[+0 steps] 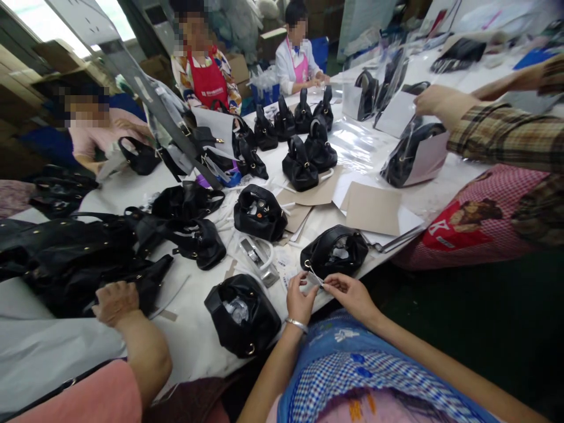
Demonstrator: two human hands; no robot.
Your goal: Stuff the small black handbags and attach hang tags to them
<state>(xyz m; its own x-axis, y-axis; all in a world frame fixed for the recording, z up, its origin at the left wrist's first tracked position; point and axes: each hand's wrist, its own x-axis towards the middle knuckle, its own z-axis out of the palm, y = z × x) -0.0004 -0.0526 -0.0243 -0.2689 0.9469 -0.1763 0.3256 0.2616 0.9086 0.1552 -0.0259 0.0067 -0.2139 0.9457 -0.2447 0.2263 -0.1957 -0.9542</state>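
Note:
A black handbag (333,252) sits at the table edge just beyond my hands, its top open with clear wrapping inside. From its metal ring a thin white cord runs down to a small pale tag (314,278). My left hand (301,296), with a silver bangle at the wrist, pinches the tag between thumb and fingers. Close beside it, my right hand (350,295) is closed at the fingertips on the white cord (318,281). Another open black handbag (243,317) lies to the left of my left forearm.
Barcode labels (286,267) and a metal tape dispenser (258,258) lie left of the handbag. Cardboard sheets (372,208) are stacked beyond it. A co-worker's hand (117,302) rests on piled black bags at left; a plaid sleeve (502,132) reaches in from the right.

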